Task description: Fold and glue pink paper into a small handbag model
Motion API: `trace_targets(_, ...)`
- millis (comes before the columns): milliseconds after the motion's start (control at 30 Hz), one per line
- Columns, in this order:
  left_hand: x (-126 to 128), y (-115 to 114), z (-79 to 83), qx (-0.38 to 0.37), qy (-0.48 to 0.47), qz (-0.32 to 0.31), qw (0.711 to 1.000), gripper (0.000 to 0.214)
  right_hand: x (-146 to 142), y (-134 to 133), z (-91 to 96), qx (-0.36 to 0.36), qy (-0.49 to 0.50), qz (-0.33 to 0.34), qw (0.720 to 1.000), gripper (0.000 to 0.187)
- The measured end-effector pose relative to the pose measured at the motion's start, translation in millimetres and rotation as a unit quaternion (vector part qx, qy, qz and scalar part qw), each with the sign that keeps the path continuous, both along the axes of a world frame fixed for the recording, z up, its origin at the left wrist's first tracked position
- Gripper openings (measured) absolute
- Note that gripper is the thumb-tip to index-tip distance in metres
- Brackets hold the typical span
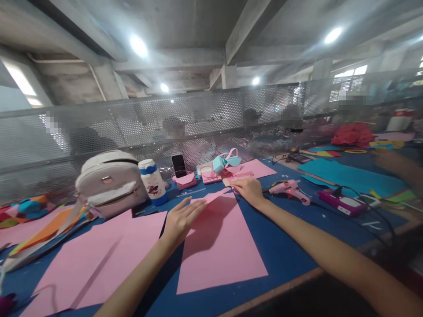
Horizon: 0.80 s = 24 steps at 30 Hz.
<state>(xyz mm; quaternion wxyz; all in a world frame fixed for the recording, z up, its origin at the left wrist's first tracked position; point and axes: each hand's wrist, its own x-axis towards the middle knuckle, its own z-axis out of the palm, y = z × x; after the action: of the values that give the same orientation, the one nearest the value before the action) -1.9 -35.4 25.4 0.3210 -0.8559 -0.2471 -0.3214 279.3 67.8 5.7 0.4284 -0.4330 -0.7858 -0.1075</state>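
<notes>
The left hand (183, 219) is spread palm-down, fingers straight and close together, grasping nothing, its fingertips over the upper left of a pink sheet (226, 257). The right hand (250, 191) bends its fingers down at the sheet's far end, by a small tan flat piece (227, 182); whether they pinch it cannot be told. The sheet lies between the forearms on the matte blue tabletop (287, 251): smooth, plain, straight-edged, roughly rectangular, with a narrow flap slanting up near the fingertips and a soft shadow across its upper half. Just right of the right hand lies a pink plastic glue gun (291, 191); beyond it is a glossy purple box-shaped device (342, 202) with a dark cable. Past the hands stand a small folded pink box (185, 180) and an angular light-blue paper form (220, 164). Farther left are more pink sheets (99, 259), a rounded white bottle (153, 182) with blue lid and base, and a pale, soft-sided backpack (110, 185). Behind everything runs a grey perforated metal screen (205, 116).
</notes>
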Motion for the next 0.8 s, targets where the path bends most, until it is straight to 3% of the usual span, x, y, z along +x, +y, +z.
trace_targets(133, -2.3, 0.4, -0.5, -0.01, -0.002, -0.003, 1.0, 0.04, -5.5, -6.4, 2.2, 0.013, 0.011, 0.05, 0.999, 0.021)
trace_targets(267, -0.7, 0.9, -3.0, -0.031, -0.019, -0.007, 0.999, 0.037, -25.3, -27.4, 4.3, 0.028, -0.022, 0.184, 0.982, 0.034)
trace_targets(367, 6.4, -0.4, -6.5, -0.051, -0.066, -0.001, 0.997, 0.03, -40.3, -46.1, 2.6, 0.027, -0.051, 0.276, 0.959, 0.028)
trace_targets(467, 16.7, -4.6, -8.5, -0.087, -0.126, 0.013, 0.988, 0.025, -47.2, -58.3, 0.6, 0.011, -0.047, 0.325, 0.944, 0.023)
trace_targets(600, 25.2, -11.2, -3.8, -0.167, -0.201, 0.027, 0.965, 0.024, -43.6, -56.2, -0.8, -0.042, 0.007, 0.328, 0.944, 0.018)
trace_targets(800, 15.3, -9.4, 12.1, -0.261, -0.346, 0.032, 0.901, 0.02, -32.9, -31.8, 1.7, -0.137, 0.161, 0.263, 0.941, 0.022)
